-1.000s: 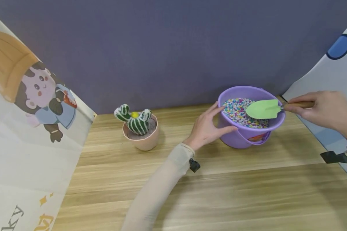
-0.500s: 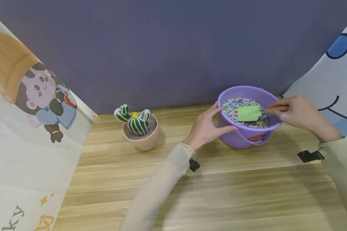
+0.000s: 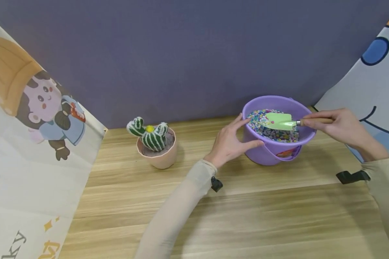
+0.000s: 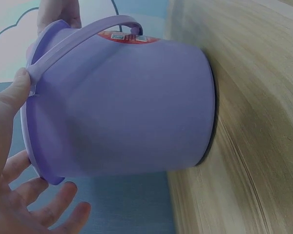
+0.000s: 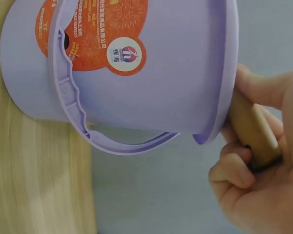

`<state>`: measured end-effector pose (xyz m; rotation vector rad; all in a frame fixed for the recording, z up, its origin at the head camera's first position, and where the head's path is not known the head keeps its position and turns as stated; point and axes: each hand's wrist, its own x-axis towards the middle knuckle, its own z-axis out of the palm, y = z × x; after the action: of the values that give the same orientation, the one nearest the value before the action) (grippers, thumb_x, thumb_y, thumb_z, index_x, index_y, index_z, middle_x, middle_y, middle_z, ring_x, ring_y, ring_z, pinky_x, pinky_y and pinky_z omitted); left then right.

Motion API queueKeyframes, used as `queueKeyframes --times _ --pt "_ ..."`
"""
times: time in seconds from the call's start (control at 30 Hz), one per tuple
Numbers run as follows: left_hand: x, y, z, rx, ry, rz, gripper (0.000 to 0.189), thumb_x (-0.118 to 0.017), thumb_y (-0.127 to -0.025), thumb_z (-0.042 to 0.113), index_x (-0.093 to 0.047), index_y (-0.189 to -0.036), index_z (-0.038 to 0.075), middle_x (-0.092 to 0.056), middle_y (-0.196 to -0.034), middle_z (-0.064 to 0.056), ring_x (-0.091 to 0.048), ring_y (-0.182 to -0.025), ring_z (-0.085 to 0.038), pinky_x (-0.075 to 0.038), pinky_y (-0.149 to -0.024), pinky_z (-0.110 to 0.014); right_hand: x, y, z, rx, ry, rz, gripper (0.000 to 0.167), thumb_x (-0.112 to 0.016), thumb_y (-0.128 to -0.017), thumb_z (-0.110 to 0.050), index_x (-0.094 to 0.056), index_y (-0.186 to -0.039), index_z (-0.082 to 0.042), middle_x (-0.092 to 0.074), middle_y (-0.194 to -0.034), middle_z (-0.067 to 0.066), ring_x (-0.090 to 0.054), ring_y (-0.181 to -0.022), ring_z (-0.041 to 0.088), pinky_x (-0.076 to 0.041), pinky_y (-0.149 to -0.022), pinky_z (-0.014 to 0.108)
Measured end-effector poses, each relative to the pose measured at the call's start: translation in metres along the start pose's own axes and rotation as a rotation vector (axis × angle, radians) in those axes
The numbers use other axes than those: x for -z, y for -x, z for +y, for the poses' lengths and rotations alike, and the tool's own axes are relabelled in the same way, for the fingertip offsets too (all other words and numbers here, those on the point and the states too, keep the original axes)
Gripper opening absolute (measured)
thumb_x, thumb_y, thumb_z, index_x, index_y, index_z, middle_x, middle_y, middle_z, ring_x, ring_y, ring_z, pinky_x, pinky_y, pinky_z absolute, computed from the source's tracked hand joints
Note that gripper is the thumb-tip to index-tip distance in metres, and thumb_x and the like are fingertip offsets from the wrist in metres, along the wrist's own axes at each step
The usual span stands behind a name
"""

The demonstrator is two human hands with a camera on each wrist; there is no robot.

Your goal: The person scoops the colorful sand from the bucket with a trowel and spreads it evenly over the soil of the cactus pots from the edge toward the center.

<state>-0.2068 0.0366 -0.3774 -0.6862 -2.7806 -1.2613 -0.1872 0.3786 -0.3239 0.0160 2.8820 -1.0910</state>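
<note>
A purple bucket (image 3: 262,154) holds many small multicoloured beads (image 3: 280,136). My left hand (image 3: 228,144) rests against the left of its rim, thumb and fingers spread and fairly straight; in the left wrist view the thumb (image 4: 19,90) touches the rim beside the bail. In my right hand (image 3: 345,126) I grip the wooden handle (image 5: 256,131) of a small hand trowel. Its light green blade (image 3: 280,121) lies inside the bucket's mouth, over the beads, pointing left. A few beads show on the blade near its tip.
To the left, a pink pot (image 3: 163,158) with a green knitted cactus (image 3: 153,139) stands on the wooden table (image 3: 181,201). Behind is a dark blue-grey wall (image 3: 194,61). Printed cartoon panels flank both sides. The bucket's bail (image 5: 132,146) hangs down toward the front.
My right hand has brought the trowel leftward into the bucket, then drawn it slightly right. The blade now shows a few beads near its tip. My left hand keeps its place at the rim.
</note>
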Motion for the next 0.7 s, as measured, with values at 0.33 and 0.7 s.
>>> queueKeyframes --times 0.33,0.7 --pt "-0.0010 0.0006 -0.0021 -0.003 0.005 0.004 0.091 -0.083 -0.080 0.069 -0.050 -0.159 0.037 -0.028 -0.175 0.010 -0.038 -0.159 -0.030 -0.036 -0.128 -0.055 -0.0030 0.0046 0.0027 0.032 -0.064 0.083 0.039 -0.074 -0.100 -0.044 -0.077 -0.129 -0.018 -0.070 -0.092 -0.040 -0.058 -0.090 -0.027 -0.041 -0.073 -0.001" --pt "-0.0035 0.0004 -0.0025 -0.008 -0.028 0.022 0.091 -0.083 -0.080 0.071 -0.049 -0.158 0.039 -0.029 -0.175 0.012 -0.041 -0.157 -0.029 -0.040 -0.126 -0.054 -0.0002 0.0066 0.0026 0.034 -0.096 0.079 0.046 -0.073 -0.100 -0.045 -0.076 -0.132 -0.011 -0.073 -0.094 -0.038 -0.062 -0.091 -0.025 -0.045 -0.073 0.000"
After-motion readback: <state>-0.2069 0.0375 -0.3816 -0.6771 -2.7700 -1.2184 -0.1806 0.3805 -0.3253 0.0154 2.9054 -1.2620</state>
